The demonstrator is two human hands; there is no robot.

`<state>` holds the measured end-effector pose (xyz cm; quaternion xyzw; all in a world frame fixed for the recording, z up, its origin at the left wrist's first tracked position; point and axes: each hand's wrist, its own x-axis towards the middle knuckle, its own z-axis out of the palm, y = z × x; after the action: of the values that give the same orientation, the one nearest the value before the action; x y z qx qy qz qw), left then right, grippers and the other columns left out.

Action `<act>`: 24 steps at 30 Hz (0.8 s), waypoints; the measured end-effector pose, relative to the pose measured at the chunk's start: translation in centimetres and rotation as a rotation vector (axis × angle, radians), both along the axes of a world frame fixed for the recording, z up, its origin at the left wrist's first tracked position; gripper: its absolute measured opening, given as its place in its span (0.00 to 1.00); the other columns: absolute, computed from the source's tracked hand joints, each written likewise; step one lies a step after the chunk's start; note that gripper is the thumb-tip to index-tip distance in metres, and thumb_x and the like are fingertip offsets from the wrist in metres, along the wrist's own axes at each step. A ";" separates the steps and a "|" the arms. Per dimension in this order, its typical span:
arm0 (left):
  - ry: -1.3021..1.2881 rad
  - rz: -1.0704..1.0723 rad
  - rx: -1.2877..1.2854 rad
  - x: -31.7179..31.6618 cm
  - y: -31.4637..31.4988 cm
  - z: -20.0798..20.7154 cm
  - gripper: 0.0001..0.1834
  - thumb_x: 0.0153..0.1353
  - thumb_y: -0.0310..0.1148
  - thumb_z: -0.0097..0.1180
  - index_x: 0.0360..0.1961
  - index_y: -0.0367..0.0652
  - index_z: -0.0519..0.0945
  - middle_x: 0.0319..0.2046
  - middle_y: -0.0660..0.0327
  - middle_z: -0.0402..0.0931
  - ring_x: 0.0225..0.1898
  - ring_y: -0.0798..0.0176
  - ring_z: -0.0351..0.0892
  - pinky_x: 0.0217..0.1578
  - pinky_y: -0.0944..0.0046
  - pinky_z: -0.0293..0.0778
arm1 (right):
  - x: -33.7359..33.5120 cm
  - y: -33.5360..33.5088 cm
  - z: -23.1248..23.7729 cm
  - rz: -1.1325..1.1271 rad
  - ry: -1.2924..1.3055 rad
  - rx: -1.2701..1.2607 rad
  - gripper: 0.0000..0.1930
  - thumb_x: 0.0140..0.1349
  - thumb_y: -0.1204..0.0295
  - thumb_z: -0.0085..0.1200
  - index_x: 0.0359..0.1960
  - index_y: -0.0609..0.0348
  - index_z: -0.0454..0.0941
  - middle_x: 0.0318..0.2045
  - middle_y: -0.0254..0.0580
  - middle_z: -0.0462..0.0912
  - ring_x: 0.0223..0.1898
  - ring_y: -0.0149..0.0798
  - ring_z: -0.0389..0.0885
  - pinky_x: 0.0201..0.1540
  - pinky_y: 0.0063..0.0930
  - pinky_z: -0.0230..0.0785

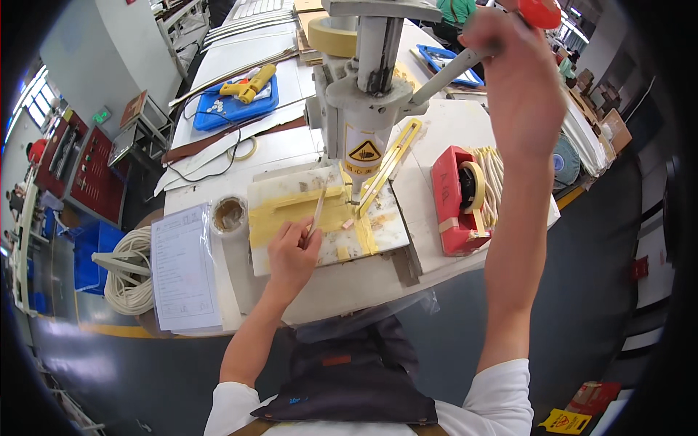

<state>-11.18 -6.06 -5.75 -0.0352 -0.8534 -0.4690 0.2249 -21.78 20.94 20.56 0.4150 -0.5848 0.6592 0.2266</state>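
Note:
A hand press (363, 109) stands in front of me, its ram pointing down at a white base plate (291, 254) partly covered with yellow tape. My right hand (520, 87), a little blurred, is raised at the upper right with its fingers closed round the press's grey lever (451, 74); a red knob (539, 11) shows just beyond it. Over the taped plate, my left hand (293, 254) pinches a thin, pale strip (318, 209) that points up and away, left of the ram tip. A yellow slotted strip (391, 167) slants across the plate's right side, beside the ram.
A red tape dispenser (447, 196) and a bundle of pale cord (488, 182) are at right. Left of the plate stand a tub of brown paste (229, 216), a printed sheet (183, 272) and coiled cord (129, 280). Farther back, a blue tray (211, 112) holds a yellow glue gun (256, 83).

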 end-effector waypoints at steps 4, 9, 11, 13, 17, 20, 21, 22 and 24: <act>-0.019 0.000 0.066 -0.1 -0.3 -0.2 0.11 0.59 0.28 0.67 0.41 0.34 0.85 0.24 0.59 0.75 0.22 0.65 0.74 0.27 0.65 0.73 | 2.1 -2.6 -5.1 -0.307 -0.116 0.048 0.25 0.65 0.71 0.58 0.62 0.68 0.71 0.59 0.51 0.77 0.62 0.41 0.75 0.66 0.37 0.65; -0.112 -0.020 0.227 -0.2 -0.5 -0.9 0.11 0.60 0.29 0.67 0.40 0.32 0.84 0.26 0.59 0.79 0.23 0.68 0.75 0.27 0.67 0.72 | 3.8 -2.5 -18.5 -0.834 -0.121 0.759 0.20 0.56 0.76 0.60 0.52 0.57 0.85 0.64 0.50 0.74 0.63 0.51 0.74 0.62 0.42 0.71; -0.139 -0.026 0.263 -0.3 -0.9 -1.7 0.11 0.61 0.29 0.67 0.40 0.32 0.84 0.26 0.59 0.80 0.23 0.70 0.75 0.26 0.67 0.72 | 3.6 -3.2 -22.2 -0.807 -0.197 0.918 0.17 0.54 0.76 0.59 0.47 0.56 0.88 0.63 0.52 0.74 0.62 0.54 0.74 0.61 0.44 0.73; -0.124 -0.033 0.261 -0.2 -0.7 -1.4 0.11 0.61 0.29 0.67 0.40 0.32 0.83 0.24 0.59 0.80 0.22 0.71 0.75 0.25 0.68 0.72 | 3.6 -4.0 -23.6 -0.711 -0.306 0.933 0.14 0.54 0.75 0.59 0.43 0.56 0.89 0.62 0.52 0.75 0.61 0.54 0.74 0.60 0.45 0.72; -0.123 -0.053 0.256 -0.2 -0.6 -0.9 0.10 0.61 0.29 0.67 0.39 0.32 0.83 0.23 0.61 0.80 0.21 0.73 0.74 0.24 0.70 0.71 | 3.1 -4.6 -24.3 -0.589 -0.162 0.996 0.12 0.52 0.74 0.59 0.37 0.57 0.89 0.60 0.50 0.76 0.60 0.53 0.74 0.60 0.46 0.71; -0.123 -0.069 0.251 -0.1 -0.6 -0.8 0.09 0.63 0.27 0.66 0.41 0.31 0.83 0.22 0.68 0.77 0.23 0.79 0.68 0.24 0.75 0.67 | 2.4 -4.5 -24.1 -0.590 -0.073 1.109 0.10 0.50 0.74 0.60 0.35 0.58 0.88 0.58 0.46 0.76 0.59 0.51 0.75 0.58 0.44 0.71; -0.119 -0.067 0.243 -0.1 -0.6 -0.7 0.09 0.63 0.27 0.66 0.41 0.31 0.83 0.22 0.68 0.76 0.23 0.79 0.68 0.24 0.75 0.67 | 2.3 -4.5 -23.5 -0.573 -0.078 1.129 0.10 0.50 0.74 0.60 0.34 0.58 0.88 0.57 0.45 0.77 0.58 0.51 0.75 0.58 0.44 0.70; -0.116 -0.066 0.235 -0.1 -0.6 -0.7 0.09 0.63 0.27 0.66 0.41 0.31 0.83 0.22 0.68 0.76 0.23 0.79 0.68 0.24 0.75 0.67 | 2.3 -4.5 -23.2 -0.557 -0.084 1.148 0.09 0.50 0.74 0.60 0.34 0.58 0.88 0.57 0.44 0.77 0.58 0.50 0.75 0.58 0.44 0.70; -0.117 -0.063 0.233 -0.1 -0.6 -0.7 0.10 0.63 0.28 0.66 0.41 0.32 0.83 0.22 0.66 0.77 0.22 0.78 0.70 0.24 0.74 0.68 | 2.2 -4.4 -23.2 -0.543 -0.088 1.123 0.10 0.50 0.75 0.59 0.35 0.55 0.88 0.56 0.42 0.80 0.58 0.48 0.76 0.58 0.43 0.69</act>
<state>-11.27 -6.70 -6.45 -0.0083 -0.8032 -0.5730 0.1627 -19.54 16.57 -2.65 0.2799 -0.9354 0.1865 0.1091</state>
